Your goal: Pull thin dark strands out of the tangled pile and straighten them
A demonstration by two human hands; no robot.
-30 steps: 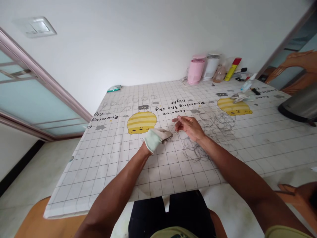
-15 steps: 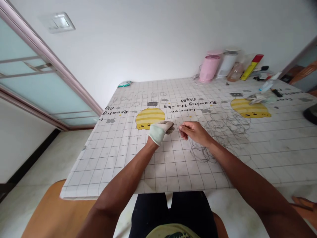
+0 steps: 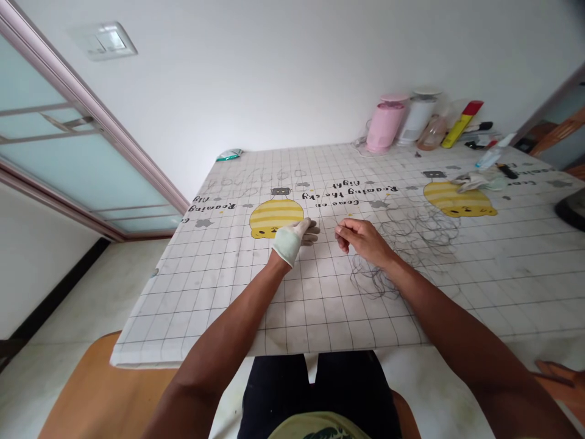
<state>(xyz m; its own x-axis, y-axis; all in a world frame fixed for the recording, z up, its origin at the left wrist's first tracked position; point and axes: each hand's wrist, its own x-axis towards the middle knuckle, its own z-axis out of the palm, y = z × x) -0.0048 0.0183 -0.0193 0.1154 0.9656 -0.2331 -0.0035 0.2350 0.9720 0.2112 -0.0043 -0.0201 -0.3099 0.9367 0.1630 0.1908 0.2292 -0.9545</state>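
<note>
My left hand (image 3: 298, 236) wears a pale glove and is just over the table, right of a printed yellow striped bear (image 3: 276, 217). Its fingers point right and are somewhat apart, with nothing visible between them. Facing it across a small gap is my bare right hand (image 3: 361, 239), its thumb and fingers pinched together; whatever they hold, if anything, is too small to make out. A loose tangle of thin dark strands (image 3: 418, 235) lies on the checked tablecloth (image 3: 205, 305) beside and beyond my right hand.
At the back right stand a pink cylinder (image 3: 385, 127), a white cylinder (image 3: 415, 121), a pinkish bottle (image 3: 430, 134) and a yellow-red container (image 3: 461, 126). Nearer are a clear spray bottle (image 3: 493, 153) and a crumpled glove (image 3: 479, 180). A green-white packet (image 3: 229, 155) lies at the back left.
My hands have moved slightly apart, the right one a little to the right. The fingers of my gloved left hand have spread from a more closed pose.
</note>
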